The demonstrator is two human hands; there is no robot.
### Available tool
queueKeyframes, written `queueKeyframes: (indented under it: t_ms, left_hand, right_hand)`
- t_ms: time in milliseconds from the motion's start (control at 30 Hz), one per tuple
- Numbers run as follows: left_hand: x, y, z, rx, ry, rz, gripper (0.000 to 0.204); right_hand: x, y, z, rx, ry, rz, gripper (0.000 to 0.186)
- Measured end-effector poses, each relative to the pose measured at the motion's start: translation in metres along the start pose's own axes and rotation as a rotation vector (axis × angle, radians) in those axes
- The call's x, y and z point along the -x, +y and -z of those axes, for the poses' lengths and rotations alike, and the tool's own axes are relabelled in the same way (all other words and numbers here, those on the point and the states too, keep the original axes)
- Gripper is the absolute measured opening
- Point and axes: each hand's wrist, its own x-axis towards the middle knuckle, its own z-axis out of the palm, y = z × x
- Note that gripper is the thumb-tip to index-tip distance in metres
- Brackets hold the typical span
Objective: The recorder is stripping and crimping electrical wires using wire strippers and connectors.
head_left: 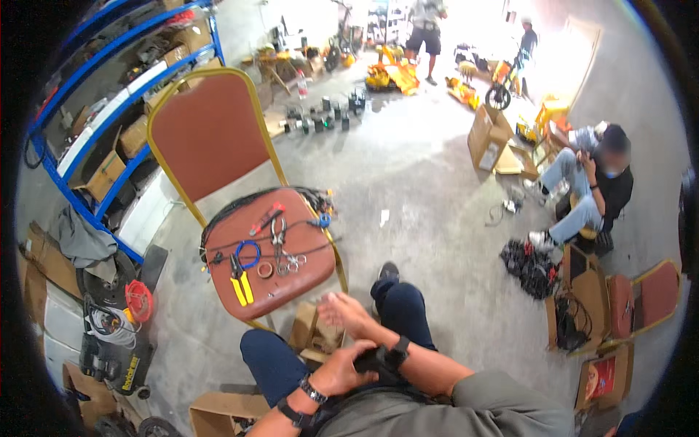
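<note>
My left hand (346, 371) is closed on a black object (375, 358) against my right wrist, beside a black band (397, 351); what it is exactly is unclear. My right hand (342, 317) is raised above it, fingers loosely apart and holding nothing. In front, a brown padded chair (204, 138) carries yellow-handled pliers (242, 284), other pliers (278, 237), a red-handled tool (266, 218), a blue cable loop (247, 255), a tape roll (266, 269), scissors (291, 264) and black cables (313, 200). A cardboard box (309, 328) is between my knees.
Blue shelving (98, 156) stands left, above a red funnel-like piece (138, 298). A seated co-worker (597, 197) is right, near black cables (528, 266), boxes (484, 138) and another chair (655, 298). Two people (426, 29) (526, 44) are at the back among yellow machines (393, 76).
</note>
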Motion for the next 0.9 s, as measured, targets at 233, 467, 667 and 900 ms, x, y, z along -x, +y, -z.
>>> queueKeyframes:
  t_ms: [233, 467, 667, 900]
  left_hand:
    - [0.014, 0.005, -0.003, -0.177, -0.128, -0.276, 0.057]
    - [0.021, 0.018, -0.004, -0.174, -0.223, -0.381, 0.055]
    - [0.024, 0.017, 0.000, -0.186, -0.253, -0.440, 0.057]
    - [0.029, 0.033, 0.003, -0.234, -0.295, -0.421, 0.060]
  right_hand:
    - [0.036, -0.008, -0.026, 0.051, -0.086, 0.039, 0.044]
    - [0.074, -0.028, -0.035, 0.232, -0.239, 0.247, 0.046]
    - [0.082, -0.030, -0.051, 0.260, -0.237, 0.310, 0.041]
    - [0.084, -0.026, -0.049, 0.208, -0.208, 0.307, 0.038]
